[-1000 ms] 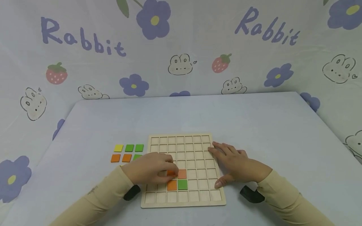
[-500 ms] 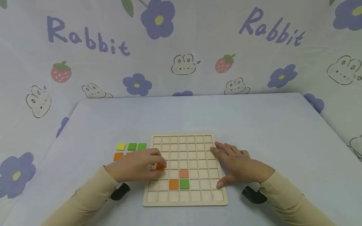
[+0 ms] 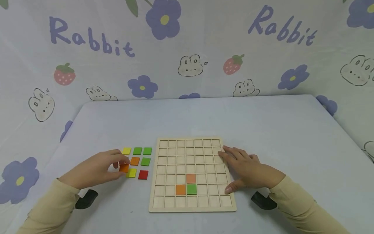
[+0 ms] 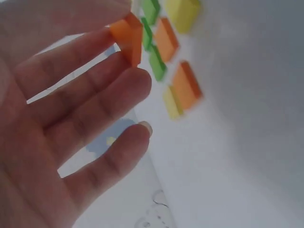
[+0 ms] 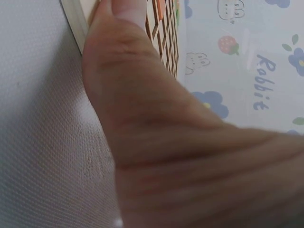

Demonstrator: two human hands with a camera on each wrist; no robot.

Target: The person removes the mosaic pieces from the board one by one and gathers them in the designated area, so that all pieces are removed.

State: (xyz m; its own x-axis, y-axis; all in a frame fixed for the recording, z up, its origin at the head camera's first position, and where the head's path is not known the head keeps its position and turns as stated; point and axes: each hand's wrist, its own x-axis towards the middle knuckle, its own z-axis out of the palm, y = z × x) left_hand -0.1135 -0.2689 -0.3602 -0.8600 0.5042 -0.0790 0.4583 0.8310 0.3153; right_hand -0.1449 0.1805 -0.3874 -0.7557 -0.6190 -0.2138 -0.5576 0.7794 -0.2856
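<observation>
My left hand point(image 3: 99, 167) pinches an orange square tile point(image 3: 124, 168) between thumb and fingertips, over the left side of the loose tiles. In the left wrist view the same held tile point(image 4: 128, 38) stands tilted at the fingertips, while the other fingers spread out. My right hand point(image 3: 248, 169) rests on the right edge of the wooden grid board point(image 3: 193, 209), thumb and fingers spread. Set in the board's cells are a salmon tile point(image 3: 191, 178), an orange tile point(image 3: 180, 189) and a green tile point(image 3: 191, 189).
Loose tiles lie in rows left of the board: a yellow tile point(image 3: 126, 150), several green tiles point(image 3: 137, 150), an orange tile point(image 3: 134, 161), another yellow tile point(image 3: 131, 173) and a red tile point(image 3: 143, 175). Another orange tile point(image 4: 186, 85) shows in the left wrist view. A rabbit-patterned cloth point(image 3: 216, 48) hangs behind.
My left hand has lifted the orange tile out of the cell beside the salmon tile and carried it left to the loose tiles. The right hand stays at the board's edge.
</observation>
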